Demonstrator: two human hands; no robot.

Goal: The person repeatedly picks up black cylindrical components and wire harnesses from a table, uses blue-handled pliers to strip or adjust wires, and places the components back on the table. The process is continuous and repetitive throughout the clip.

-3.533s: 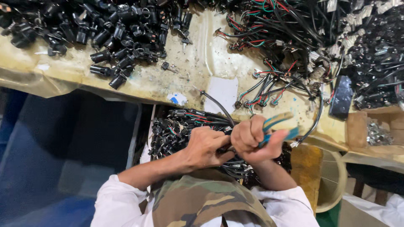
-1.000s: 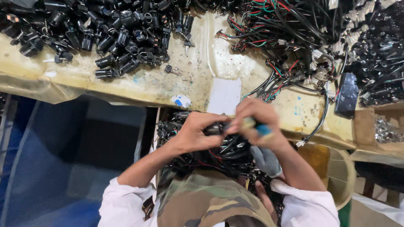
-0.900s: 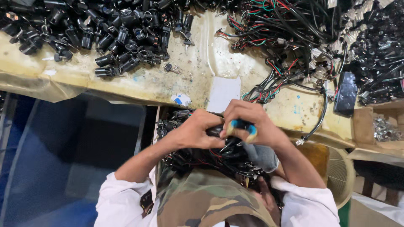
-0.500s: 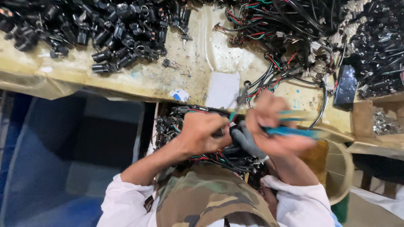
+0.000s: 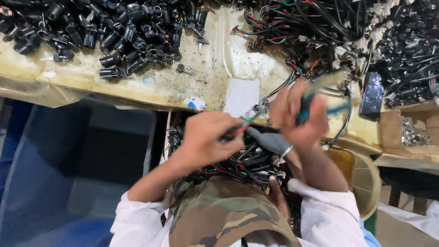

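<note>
Here the left hand [image 5: 208, 139] is closed around thin red and green wires [image 5: 242, 128] that come out of a black wire bundle [image 5: 247, 162] lying in the lap, just below the worktop [image 5: 155, 84] edge. The fingers pinch the wires firmly, and the wire ends with a small pale connector [image 5: 254, 111] point up toward the right hand [image 5: 299, 116]. The right hand is clenched around a tool with blue handles [image 5: 320, 107] (it is blurred, so I cannot tell exactly what kind of tool it is, probably pliers or cutters). The two hands are near each other but not touching. A grey sleeved part [image 5: 270, 141] of the bundle lies between them.

On the worktop, well apart from the hands, there is a heap of black cylindrical parts [image 5: 114, 32] on the left side and a big tangle of black, red and green cables [image 5: 320, 32] on the right side. A white paper [image 5: 241, 96] lies at the worktop edge, just beside the left hand, and a small blue and white scrap [image 5: 195, 103] is next to it. A dark phone-like slab [image 5: 371, 96] rests at the right. The person wears white sleeves [image 5: 130, 222] and a camouflage apron [image 5: 228, 215].
</note>
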